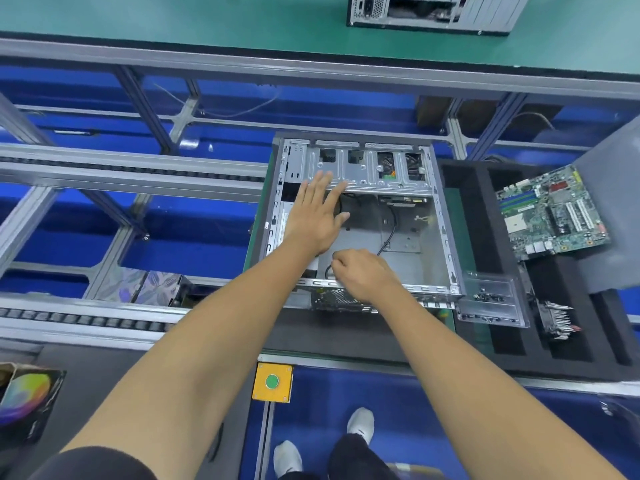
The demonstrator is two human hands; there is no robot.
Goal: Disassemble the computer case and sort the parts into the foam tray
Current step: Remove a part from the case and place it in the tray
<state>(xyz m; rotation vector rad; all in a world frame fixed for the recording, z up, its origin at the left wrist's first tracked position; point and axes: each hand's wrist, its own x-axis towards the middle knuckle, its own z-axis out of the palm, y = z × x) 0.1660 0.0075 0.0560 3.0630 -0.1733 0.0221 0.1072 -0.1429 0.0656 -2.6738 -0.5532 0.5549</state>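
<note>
The open grey computer case (426, 244) lies on its side in the middle of the view, its inside mostly bare metal with a black cable (389, 233) running across the floor. My left hand (317, 213) reaches into the case with fingers spread and straight, fingertips near the silver drive cage (374, 168). My right hand (363, 273) is curled at the case's near edge, fingers pinching something small by a black cable; what it holds is hidden. The black foam tray (485, 216) stands to the right, holding a green motherboard (550, 213) and a heatsink (557, 318).
A clear plastic panel (491, 299) rests between case and tray. A yellow box with a green button (272, 381) sits at the near rail. Grey roller conveyor rails (104, 168) run to the left. Another case (433, 12) stands on the far green bench. A colourful box (24, 400) is at lower left.
</note>
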